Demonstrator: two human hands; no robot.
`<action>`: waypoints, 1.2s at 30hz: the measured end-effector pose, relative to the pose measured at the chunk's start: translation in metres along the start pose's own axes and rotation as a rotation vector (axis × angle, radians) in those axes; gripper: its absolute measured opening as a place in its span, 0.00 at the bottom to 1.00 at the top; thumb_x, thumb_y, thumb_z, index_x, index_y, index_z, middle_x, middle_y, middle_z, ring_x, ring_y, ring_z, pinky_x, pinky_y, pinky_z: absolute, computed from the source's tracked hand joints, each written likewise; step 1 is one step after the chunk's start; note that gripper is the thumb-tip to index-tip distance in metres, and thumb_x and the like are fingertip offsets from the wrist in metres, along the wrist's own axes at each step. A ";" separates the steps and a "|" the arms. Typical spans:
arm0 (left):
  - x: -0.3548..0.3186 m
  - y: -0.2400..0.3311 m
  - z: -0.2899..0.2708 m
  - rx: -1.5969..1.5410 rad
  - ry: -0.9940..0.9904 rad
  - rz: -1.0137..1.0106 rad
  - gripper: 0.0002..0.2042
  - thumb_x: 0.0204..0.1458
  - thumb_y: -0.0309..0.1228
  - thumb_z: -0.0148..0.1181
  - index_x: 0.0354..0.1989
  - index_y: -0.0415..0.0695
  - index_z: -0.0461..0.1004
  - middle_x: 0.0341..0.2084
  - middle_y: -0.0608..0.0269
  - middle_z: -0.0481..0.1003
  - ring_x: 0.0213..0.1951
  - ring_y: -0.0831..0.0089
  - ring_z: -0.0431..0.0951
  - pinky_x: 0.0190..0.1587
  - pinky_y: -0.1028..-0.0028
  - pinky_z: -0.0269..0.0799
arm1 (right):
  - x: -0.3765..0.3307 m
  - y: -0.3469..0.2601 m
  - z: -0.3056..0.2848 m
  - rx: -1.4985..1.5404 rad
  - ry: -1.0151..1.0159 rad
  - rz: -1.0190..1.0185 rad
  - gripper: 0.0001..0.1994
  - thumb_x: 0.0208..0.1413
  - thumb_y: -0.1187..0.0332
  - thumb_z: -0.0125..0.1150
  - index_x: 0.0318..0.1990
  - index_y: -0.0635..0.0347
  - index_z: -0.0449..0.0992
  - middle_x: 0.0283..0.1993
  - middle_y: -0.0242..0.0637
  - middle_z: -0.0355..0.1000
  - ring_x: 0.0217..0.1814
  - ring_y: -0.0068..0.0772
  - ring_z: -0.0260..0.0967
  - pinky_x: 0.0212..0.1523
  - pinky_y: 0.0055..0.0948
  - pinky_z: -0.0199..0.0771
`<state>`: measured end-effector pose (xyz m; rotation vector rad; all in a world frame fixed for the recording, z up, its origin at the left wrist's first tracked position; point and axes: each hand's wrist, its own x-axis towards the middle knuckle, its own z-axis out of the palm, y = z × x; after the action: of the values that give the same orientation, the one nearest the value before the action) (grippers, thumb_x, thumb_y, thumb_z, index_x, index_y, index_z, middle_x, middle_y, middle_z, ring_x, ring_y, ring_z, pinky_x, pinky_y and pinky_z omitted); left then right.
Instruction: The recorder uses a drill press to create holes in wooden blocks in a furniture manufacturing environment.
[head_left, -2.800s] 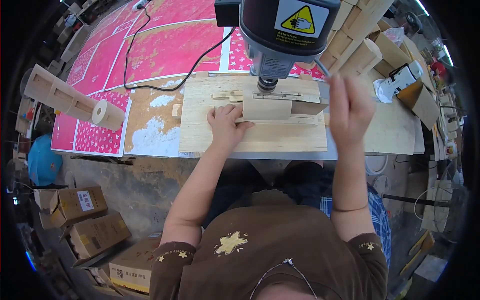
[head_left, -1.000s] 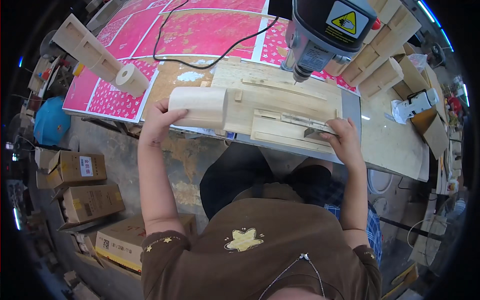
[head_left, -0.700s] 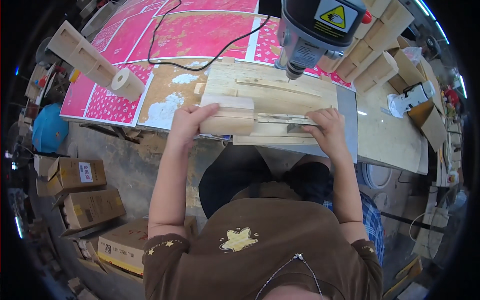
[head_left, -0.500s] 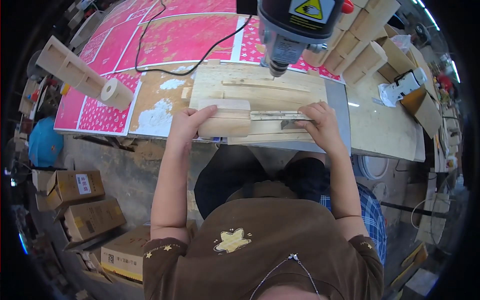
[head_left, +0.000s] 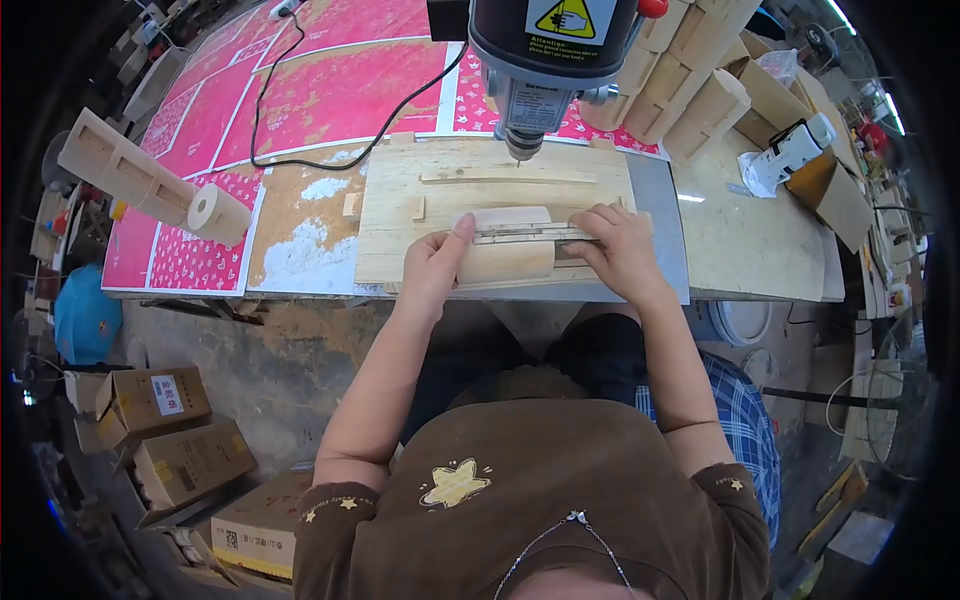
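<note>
My left hand grips the left end of a pale, rounded wooden block with a lengthwise groove, its thumb on top. In my right hand is the end of a thin, flat strip with dark marks, pinched between thumb and fingers. The strip lies along the block's groove; whether it touches the bottom, I cannot tell. Both hands are over a light wooden board at the bench's near edge. Beyond them hangs a drill press head, its chuck pointing down above the board.
A wooden batten lies across the board behind the block. Hollow wooden cylinders rest at the left, and stacked ones stand at the right. A black cable crosses the pink bench covering. Cardboard boxes sit on the floor.
My left hand has brought the block rightward, so the strip that reached out past its right end now lies along its groove. The right hand still pinches the strip. The view has shifted slightly.
</note>
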<state>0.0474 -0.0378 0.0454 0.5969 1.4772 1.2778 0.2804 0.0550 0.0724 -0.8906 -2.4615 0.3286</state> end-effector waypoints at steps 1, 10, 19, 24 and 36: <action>0.003 -0.001 0.000 -0.002 0.001 0.002 0.23 0.46 0.49 0.63 0.28 0.36 0.74 0.15 0.68 0.68 0.16 0.84 0.64 0.18 0.81 0.58 | 0.000 -0.001 -0.001 -0.098 0.013 0.002 0.14 0.41 0.65 0.66 0.39 0.53 0.74 0.33 0.33 0.69 0.39 0.39 0.66 0.41 0.36 0.63; 0.034 -0.018 -0.003 0.570 0.005 0.821 0.26 0.40 0.38 0.69 0.46 0.36 0.71 0.39 0.58 0.73 0.37 0.68 0.74 0.39 0.72 0.70 | 0.025 0.026 0.010 -0.144 0.101 0.215 0.16 0.38 0.67 0.67 0.39 0.54 0.74 0.33 0.32 0.71 0.38 0.38 0.67 0.40 0.38 0.65; 0.067 -0.031 -0.024 0.931 0.210 0.772 0.30 0.27 0.37 0.73 0.47 0.54 0.74 0.40 0.65 0.72 0.46 0.65 0.68 0.50 0.63 0.53 | 0.048 0.025 0.030 0.073 0.250 0.097 0.21 0.37 0.74 0.68 0.43 0.57 0.73 0.36 0.38 0.71 0.43 0.42 0.67 0.46 0.38 0.65; 0.072 -0.034 -0.032 0.912 0.164 0.833 0.26 0.29 0.38 0.71 0.43 0.52 0.76 0.30 0.69 0.72 0.41 0.66 0.69 0.45 0.64 0.55 | 0.060 -0.001 -0.046 0.213 0.393 -0.038 0.24 0.40 0.75 0.66 0.49 0.59 0.69 0.41 0.41 0.70 0.50 0.40 0.67 0.53 0.33 0.64; 0.070 -0.028 -0.024 0.930 0.130 0.800 0.24 0.32 0.38 0.70 0.43 0.52 0.76 0.26 0.69 0.69 0.36 0.67 0.68 0.43 0.65 0.55 | 0.157 -0.039 -0.127 -0.040 0.488 0.175 0.16 0.59 0.61 0.47 0.29 0.67 0.70 0.28 0.51 0.69 0.31 0.46 0.67 0.34 0.36 0.65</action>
<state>0.0096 0.0046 -0.0094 1.8849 2.0170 1.1291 0.2224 0.1347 0.2533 -1.0623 -1.9534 0.1026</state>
